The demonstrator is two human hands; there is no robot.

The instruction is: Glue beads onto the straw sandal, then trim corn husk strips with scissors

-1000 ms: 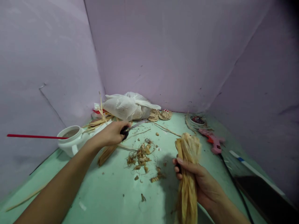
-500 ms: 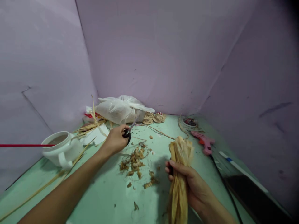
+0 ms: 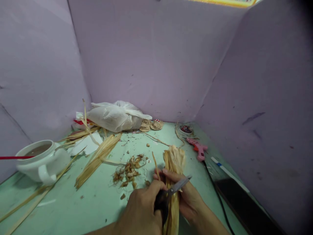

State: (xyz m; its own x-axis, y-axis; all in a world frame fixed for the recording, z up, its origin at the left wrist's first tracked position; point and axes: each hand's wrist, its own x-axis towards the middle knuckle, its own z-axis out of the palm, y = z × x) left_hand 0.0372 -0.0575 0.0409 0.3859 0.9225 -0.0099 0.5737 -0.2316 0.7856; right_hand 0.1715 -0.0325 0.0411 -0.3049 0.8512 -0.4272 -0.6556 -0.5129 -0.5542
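Observation:
My left hand (image 3: 141, 210) is closed round the black handles of a pair of scissors (image 3: 180, 184). The blades point right and lie across the front of a bundle of dried husks (image 3: 174, 160). Wrapped round this tan bundle, my right hand (image 3: 192, 199) keeps it upright near the front of the table. A thin husk strip (image 3: 155, 162) sticks up beside the bundle, by the fingertips of both hands. Brown husk scraps (image 3: 129, 171) lie to the left of the bundle.
A white pot (image 3: 41, 166) of liquid stands at left. More dried husks (image 3: 97, 158) lie near it, before a white plastic bag (image 3: 114, 116). Woven round pieces (image 3: 151, 125) rest at the back. On the right are a pink glue gun (image 3: 199, 148), its cord and a dark flat object (image 3: 244, 205).
My left hand has brought the scissors from mid-table back to the bundle in my right hand. The loose husks at left, hidden behind the arm before, now show. The view has shifted slightly.

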